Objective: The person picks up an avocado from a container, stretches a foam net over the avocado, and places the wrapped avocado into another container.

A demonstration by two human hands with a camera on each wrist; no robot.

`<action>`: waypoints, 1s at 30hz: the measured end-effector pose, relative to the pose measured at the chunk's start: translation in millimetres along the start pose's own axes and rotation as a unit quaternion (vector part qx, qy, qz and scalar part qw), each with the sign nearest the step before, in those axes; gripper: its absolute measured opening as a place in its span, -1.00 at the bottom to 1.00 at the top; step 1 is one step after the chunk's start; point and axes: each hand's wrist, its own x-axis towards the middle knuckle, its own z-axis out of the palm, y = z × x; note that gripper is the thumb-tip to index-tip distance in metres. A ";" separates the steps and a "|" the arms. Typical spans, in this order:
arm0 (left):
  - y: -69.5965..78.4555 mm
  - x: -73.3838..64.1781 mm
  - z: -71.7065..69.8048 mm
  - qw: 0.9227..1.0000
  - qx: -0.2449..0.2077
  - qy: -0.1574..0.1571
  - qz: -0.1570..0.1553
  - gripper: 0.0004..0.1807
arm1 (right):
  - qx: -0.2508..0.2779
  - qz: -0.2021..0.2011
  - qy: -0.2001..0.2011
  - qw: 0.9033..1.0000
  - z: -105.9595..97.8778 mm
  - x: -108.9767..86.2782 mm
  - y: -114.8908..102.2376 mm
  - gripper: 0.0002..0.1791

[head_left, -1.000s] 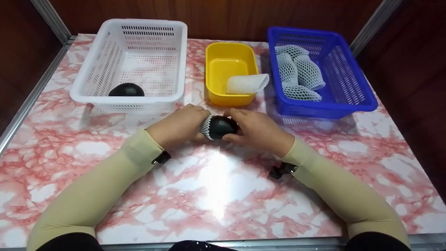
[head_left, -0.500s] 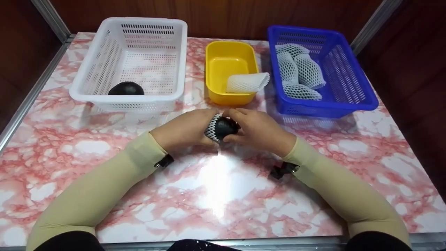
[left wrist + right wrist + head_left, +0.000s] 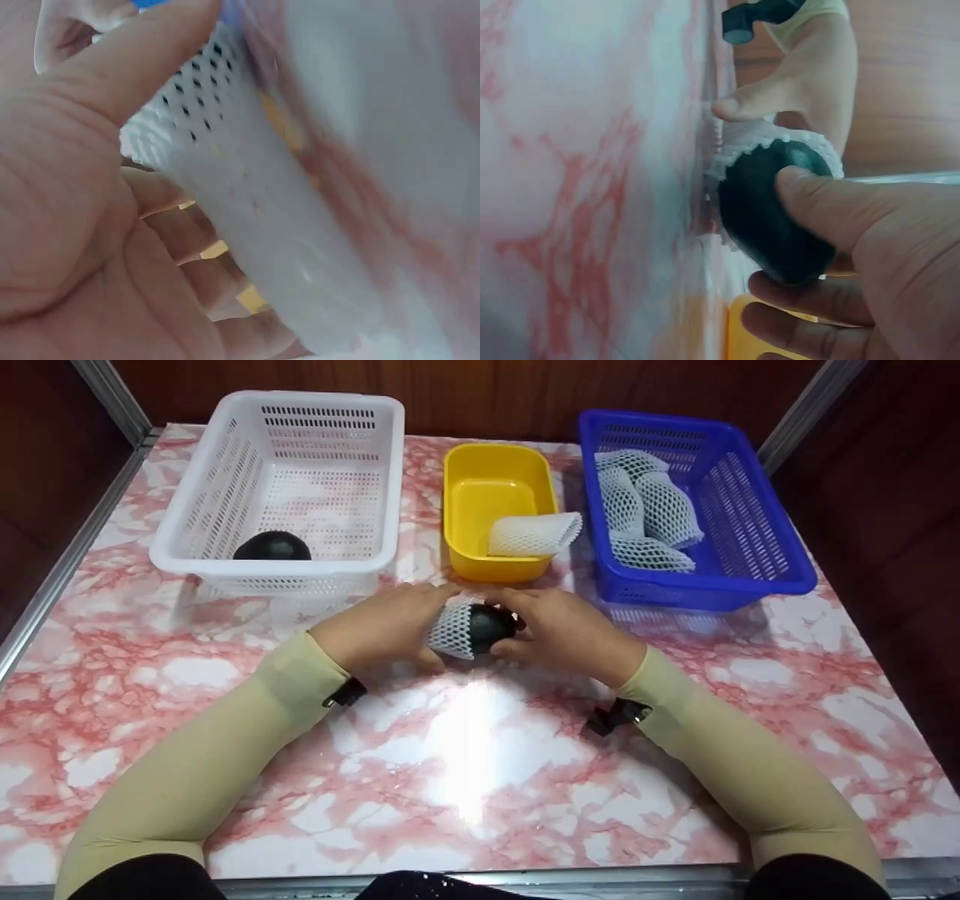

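Observation:
A dark, smooth avocado (image 3: 491, 628) lies between the hands above the table, its left part inside a white foam net sleeve (image 3: 452, 630). My right hand (image 3: 574, 634) holds the bare end, with the thumb (image 3: 810, 191) on one side and fingers underneath in the right wrist view. Around the sleeve's other end is my left hand (image 3: 382, 626). Its thumb stands apart from the net in the head view, and its fingers stretch out behind the sleeve (image 3: 247, 187) in the left wrist view. The sleeve's loose tail extends past the left palm there.
At back left, a white basket (image 3: 277, 566) contains another dark avocado (image 3: 272, 546). A yellow bin (image 3: 499, 570) in the middle has an unused net sleeve (image 3: 534, 534) over its rim. Several netted pieces (image 3: 667, 510) lie in the blue basket (image 3: 705, 581) at right.
The sleeve, bunched at the avocado's left end earlier, now shows more of its length. My left hand moved right, then back left, its thumb coming off the net. The right hand keeps its hold.

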 end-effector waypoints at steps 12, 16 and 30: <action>1.6 1.1 0.3 0.997 -0.058 0.022 0.042 -0.36 | -0.020 -0.047 0.044 0.998 -5.1 -1.5 -3.7 -0.27; 4.5 0.7 2.0 0.994 -0.082 0.039 0.059 -0.22 | -0.026 -0.057 0.062 0.996 -5.2 -2.3 -6.0 -0.28; 9.4 0.4 4.7 0.994 -0.102 -0.002 0.033 0.03 | -0.040 -0.084 0.081 0.992 -0.5 -3.6 -3.6 -0.33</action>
